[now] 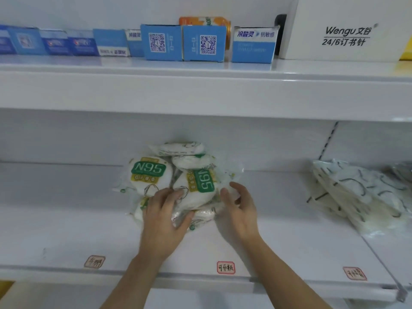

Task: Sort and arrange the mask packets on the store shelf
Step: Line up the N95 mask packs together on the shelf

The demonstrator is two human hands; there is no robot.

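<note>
Mask packets (178, 177) heaped | left hand (163, 216) atop | right hand (240, 210) beside

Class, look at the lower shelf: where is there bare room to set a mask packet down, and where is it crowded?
Bare shelf lies left of the N95 packet heap, and between the heap and the patterned packets at right. It is crowded mid-shelf, where the left hand and right hand work.
</note>
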